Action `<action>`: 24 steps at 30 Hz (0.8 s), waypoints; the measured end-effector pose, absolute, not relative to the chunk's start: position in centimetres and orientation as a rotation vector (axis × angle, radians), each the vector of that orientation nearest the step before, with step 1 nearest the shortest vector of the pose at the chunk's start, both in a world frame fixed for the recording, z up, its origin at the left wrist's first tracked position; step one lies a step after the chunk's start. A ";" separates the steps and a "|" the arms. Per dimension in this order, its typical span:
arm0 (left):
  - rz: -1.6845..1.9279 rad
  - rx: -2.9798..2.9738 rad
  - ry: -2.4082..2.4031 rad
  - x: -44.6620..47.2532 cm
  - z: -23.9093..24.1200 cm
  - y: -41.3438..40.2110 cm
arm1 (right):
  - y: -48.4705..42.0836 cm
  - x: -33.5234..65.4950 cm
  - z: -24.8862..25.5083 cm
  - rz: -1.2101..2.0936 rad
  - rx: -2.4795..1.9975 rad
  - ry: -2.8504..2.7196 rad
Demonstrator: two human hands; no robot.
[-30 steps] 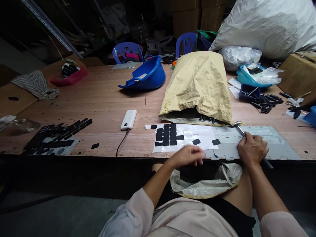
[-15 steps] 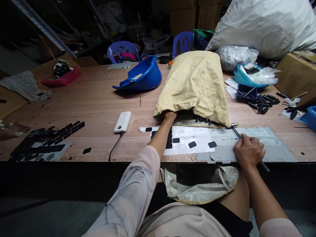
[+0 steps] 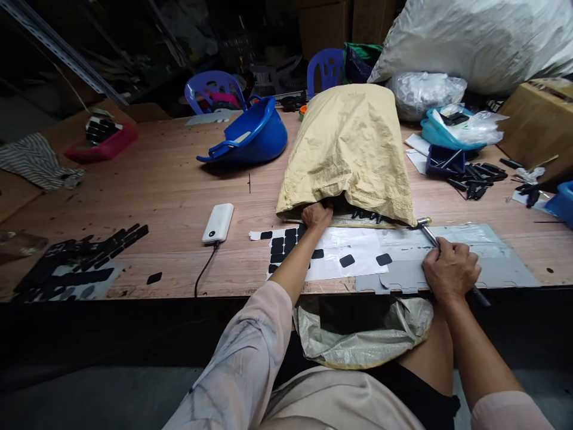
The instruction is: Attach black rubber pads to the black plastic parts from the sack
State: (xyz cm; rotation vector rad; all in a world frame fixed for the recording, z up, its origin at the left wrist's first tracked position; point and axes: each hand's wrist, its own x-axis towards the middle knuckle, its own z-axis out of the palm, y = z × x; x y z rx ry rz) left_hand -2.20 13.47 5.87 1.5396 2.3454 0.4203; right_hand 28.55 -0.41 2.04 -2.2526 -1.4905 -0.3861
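At the mouth of a yellow woven sack is my left hand, its fingertips hidden inside, so what they hold does not show. Small black parts peek out of the sack's opening. My right hand is wrapped round the handle of a small hammer, whose metal head lies near the sack's right corner. Under that hand is a grey sheet. A white paper bearing black rounded pads lies in front of the sack.
Left of the paper lies a white power bank with a cable. Behind it is a blue basin. Black handle-like parts and a dark blue box are at right. An open sack hangs over my lap.
My left hand has drawn back slightly and shifted right at the sack's mouth, showing more of its back. My right hand keeps its hold on the hammer. The view has shifted a little.
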 end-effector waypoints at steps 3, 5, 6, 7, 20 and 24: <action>0.545 1.648 2.328 -1.2 5.8 11.8 | -0.3 28.6 2.0 -0.390 -2.250 -1.493; 0.624 1.740 2.283 -0.5 5.4 10.6 | -0.3 28.6 2.0 -0.388 -2.258 -1.495; 0.651 1.790 2.247 -0.2 5.1 10.0 | -0.2 28.6 2.0 -0.388 -2.261 -1.495; 0.670 1.842 2.205 0.2 4.7 9.5 | -0.2 28.6 2.0 -0.388 -2.264 -1.495; 1.038 1.888 1.900 -0.6 1.2 7.2 | -0.2 28.4 2.3 -0.357 -2.269 -1.482; 1.132 1.855 1.892 -2.0 0.4 5.8 | -0.2 28.3 2.3 -0.351 -2.273 -1.487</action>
